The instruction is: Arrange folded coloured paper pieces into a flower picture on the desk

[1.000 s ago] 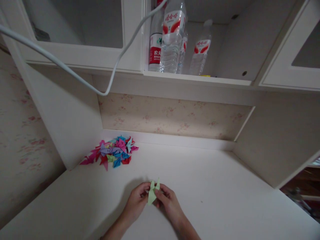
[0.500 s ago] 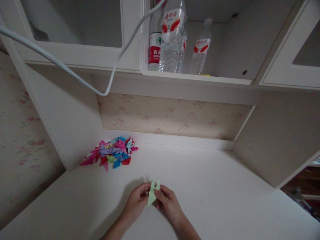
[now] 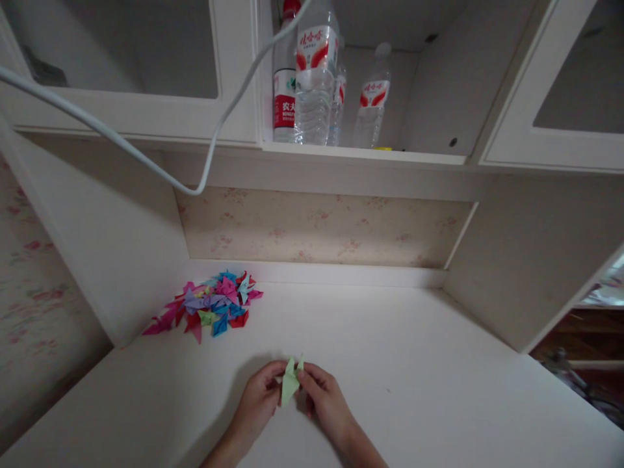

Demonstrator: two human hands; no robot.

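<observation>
Between my two hands, just above the white desk, is a pale green folded paper crane (image 3: 290, 383) with two narrow points sticking up. My left hand (image 3: 264, 392) pinches its left side, fingers curled behind the paper. From the right, my right hand (image 3: 322, 392) grips it with the thumb pressed on the front near the top. Some fingertips of both hands are hidden behind the paper. Farther back on the left lies a heap of folded paper cranes (image 3: 221, 300) in pink, blue, red, purple and green.
The white desk (image 3: 390, 344) runs back to a floral-papered wall. Above it, a cabinet shelf (image 3: 361, 153) holds several plastic bottles (image 3: 316, 84). A white cable (image 3: 146, 161) hangs across the upper left. Side panels (image 3: 526, 260) bound the desk.
The camera view has shifted slightly, so the shelf and heap appear farther left. Both hands keep hold of the green paper crane, which has turned a little.
</observation>
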